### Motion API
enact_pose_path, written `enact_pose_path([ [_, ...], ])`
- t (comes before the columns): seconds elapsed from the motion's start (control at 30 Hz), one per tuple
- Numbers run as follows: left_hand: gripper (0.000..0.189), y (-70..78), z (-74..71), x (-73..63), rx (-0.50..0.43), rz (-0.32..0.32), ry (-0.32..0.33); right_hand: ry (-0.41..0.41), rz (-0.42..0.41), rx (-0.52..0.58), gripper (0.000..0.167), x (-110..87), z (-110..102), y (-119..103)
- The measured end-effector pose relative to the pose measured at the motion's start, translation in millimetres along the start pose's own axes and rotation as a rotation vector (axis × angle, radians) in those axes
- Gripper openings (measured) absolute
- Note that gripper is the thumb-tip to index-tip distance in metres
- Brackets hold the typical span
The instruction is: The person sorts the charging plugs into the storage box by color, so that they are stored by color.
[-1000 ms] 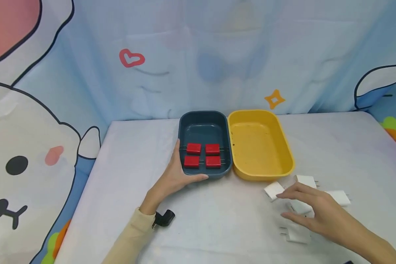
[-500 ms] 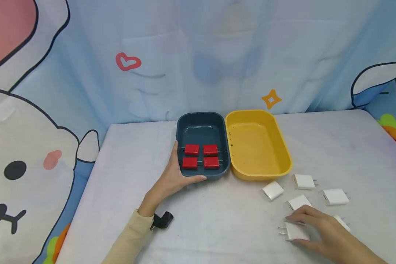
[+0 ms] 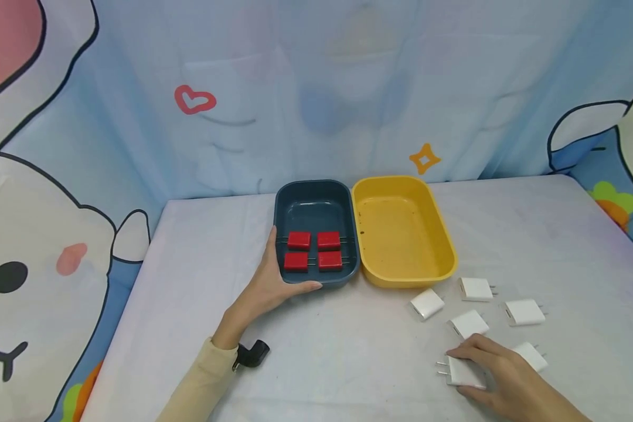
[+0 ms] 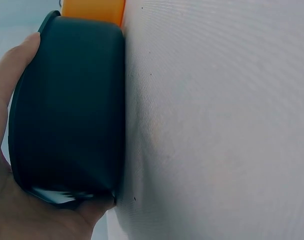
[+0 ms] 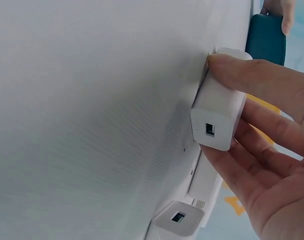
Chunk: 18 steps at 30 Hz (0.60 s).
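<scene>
My left hand (image 3: 264, 286) grips the near left corner of a dark blue plastic tray (image 3: 319, 212), thumb along its front rim, fingers along its left side. Inside the tray lie several red box-shaped capacitors (image 3: 299, 240) with thin wire leads. At the lower right, my right hand (image 3: 506, 378) pinches a white USB charger (image 3: 464, 373) between thumb and fingers, prongs pointing left. The right wrist view shows this charger's USB port (image 5: 210, 129) facing the camera, its body close against the white cloth. In the left wrist view, the tray's dark outer wall (image 4: 72, 100) fills the grip.
A yellow tray (image 3: 403, 234) stands right against the blue one. Several more white chargers (image 3: 524, 312) lie scattered in front and to the right of it, one (image 3: 427, 303) near its front edge. A printed curtain (image 3: 348, 88) hangs behind the table.
My right hand has come down towards the front of the table and taken hold of the nearest charger. The left hand keeps its hold on the blue tray. The head view has shifted slightly.
</scene>
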<state>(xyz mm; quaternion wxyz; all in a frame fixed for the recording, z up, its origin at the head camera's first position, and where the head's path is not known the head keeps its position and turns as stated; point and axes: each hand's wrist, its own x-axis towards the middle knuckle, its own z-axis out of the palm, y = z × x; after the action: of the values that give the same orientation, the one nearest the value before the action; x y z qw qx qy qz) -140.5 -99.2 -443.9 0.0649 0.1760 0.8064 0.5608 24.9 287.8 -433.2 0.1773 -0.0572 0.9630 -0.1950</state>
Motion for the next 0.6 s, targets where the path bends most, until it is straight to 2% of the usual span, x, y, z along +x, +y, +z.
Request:
enact_pose_path([
  [0.23,0.132,-0.2,-0.9,-1.2,-0.008,0.0,0.01,0.03,-0.101,-0.028,0.047,0.1,-4,0],
  [0.3,0.132,0.2,-1.3,-1.2,-0.007,-0.001,0.012,0.076,-0.173,-0.017,0.047,-0.1,-5,0],
  [0.37,0.132,0.2,-1.6,-1.5,-0.003,-0.005,0.011,0.191,-0.301,-0.013,0.049,0.5,-7,0],
  [0.47,0.132,-0.5,-1.6,-1.1,-0.003,-0.001,0.007,0.354,-0.414,-0.036,0.052,4.7,-16,-7],
  [0.53,0.133,-1.3,-1.1,-1.0,0.0,-0.005,0.005,0.425,-0.44,-0.029,0.055,10.2,-25,-13],
  [0.6,0.132,-1.7,-0.5,-0.9,-0.004,0.0,0.003,0.463,-0.456,-0.023,0.058,16.8,-35,-19],
])
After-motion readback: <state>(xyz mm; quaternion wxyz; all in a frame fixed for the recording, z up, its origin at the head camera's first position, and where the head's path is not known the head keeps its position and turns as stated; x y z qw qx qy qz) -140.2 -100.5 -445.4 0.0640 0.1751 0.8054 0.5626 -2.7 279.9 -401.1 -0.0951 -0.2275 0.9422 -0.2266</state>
